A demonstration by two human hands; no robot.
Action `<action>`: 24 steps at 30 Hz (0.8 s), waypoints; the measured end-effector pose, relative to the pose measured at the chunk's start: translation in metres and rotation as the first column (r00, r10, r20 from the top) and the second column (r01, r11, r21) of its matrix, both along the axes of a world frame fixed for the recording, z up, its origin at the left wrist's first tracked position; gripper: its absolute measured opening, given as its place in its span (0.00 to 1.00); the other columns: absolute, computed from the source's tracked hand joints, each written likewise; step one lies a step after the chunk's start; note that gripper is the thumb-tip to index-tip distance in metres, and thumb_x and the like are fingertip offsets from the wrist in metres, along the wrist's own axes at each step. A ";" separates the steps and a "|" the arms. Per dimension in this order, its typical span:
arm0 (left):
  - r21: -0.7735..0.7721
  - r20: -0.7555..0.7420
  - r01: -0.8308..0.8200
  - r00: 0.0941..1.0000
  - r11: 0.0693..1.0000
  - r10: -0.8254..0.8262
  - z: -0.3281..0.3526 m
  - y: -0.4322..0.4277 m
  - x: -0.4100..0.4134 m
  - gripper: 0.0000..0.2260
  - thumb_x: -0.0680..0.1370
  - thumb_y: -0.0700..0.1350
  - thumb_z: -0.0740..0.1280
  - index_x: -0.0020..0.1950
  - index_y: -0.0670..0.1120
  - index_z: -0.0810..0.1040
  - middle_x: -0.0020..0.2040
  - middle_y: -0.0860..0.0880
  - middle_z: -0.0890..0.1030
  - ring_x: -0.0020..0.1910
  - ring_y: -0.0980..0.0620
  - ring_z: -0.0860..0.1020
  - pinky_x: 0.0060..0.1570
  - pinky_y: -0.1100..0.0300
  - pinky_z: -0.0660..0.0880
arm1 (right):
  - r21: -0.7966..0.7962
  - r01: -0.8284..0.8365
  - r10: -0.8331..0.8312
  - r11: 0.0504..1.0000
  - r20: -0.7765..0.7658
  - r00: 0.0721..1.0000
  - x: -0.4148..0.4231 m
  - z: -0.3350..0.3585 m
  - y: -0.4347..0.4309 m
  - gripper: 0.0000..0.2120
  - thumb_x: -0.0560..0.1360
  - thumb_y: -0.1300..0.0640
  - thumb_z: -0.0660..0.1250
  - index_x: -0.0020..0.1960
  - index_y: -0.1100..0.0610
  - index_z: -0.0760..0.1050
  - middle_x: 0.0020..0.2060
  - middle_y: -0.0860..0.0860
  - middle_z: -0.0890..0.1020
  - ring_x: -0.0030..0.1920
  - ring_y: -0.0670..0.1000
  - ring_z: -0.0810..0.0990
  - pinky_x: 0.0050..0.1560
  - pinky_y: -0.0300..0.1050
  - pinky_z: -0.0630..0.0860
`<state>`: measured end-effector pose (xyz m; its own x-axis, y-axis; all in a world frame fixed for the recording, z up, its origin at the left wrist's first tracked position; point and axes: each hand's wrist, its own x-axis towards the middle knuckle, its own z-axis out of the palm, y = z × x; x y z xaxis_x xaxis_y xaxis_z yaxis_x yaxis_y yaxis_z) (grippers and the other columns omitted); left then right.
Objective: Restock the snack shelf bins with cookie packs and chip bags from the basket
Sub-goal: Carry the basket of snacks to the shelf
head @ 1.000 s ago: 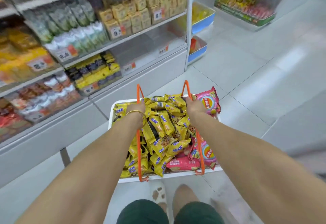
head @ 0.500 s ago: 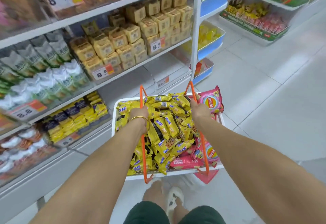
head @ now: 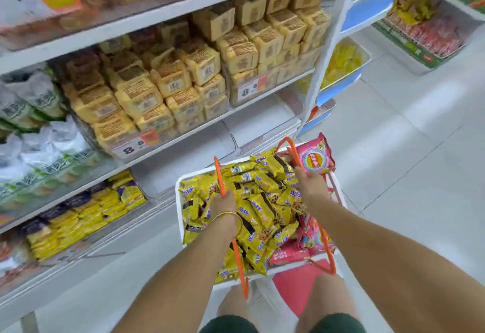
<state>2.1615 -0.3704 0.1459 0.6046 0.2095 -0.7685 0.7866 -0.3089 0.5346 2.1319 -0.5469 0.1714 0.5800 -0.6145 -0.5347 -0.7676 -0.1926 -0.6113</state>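
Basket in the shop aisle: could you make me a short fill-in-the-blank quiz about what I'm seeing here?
The left hand and right hand each grip a basket handle coloured ____.
The left wrist wears a thin ____ bangle.
The white basket is mostly filled with ____ cookie packs.
The pink chip bag stands at the basket's far ____ corner.
Missing words: orange, gold, yellow, right.

A single head-worn view is aimed forward and down, close over the basket (head: 179, 212), shelving (head: 157, 17) at left.
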 end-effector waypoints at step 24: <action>0.060 -0.023 -0.498 0.866 0.865 0.500 -0.086 -0.080 0.010 0.10 0.79 0.46 0.59 0.48 0.41 0.75 0.37 0.41 0.72 0.32 0.39 0.69 0.43 0.46 0.70 | 0.062 -0.349 0.351 0.935 -0.032 0.936 0.076 -0.116 -0.082 0.21 0.80 0.45 0.56 0.52 0.62 0.77 0.40 0.55 0.77 0.44 0.57 0.74 0.47 0.46 0.69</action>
<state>2.1714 -0.4502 0.0595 0.3806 0.5142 -0.7686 0.8616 0.1048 0.4967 2.2075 -0.6289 0.0554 0.7293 -0.3456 -0.5905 -0.6829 -0.4211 -0.5970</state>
